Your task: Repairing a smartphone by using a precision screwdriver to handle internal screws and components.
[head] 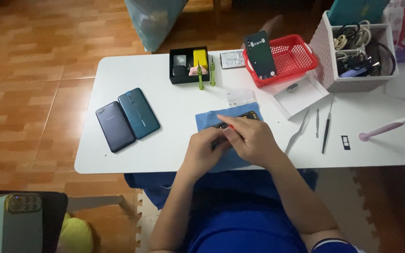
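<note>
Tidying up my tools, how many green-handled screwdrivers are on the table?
2: green screwdrivers and stand side by side against the black box. The hands may hide another.

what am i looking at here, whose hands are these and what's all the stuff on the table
This is one picture from a camera worn on a person's head, looking down at their own two bare hands over a white table. The left hand and right hand meet over an opened phone lying on a blue cloth; the right seems to hold a small red-tipped tool. To the left lie two phones face down. Behind are a black parts box, two green screwdrivers, a red basket, and tweezers to the right.
</note>
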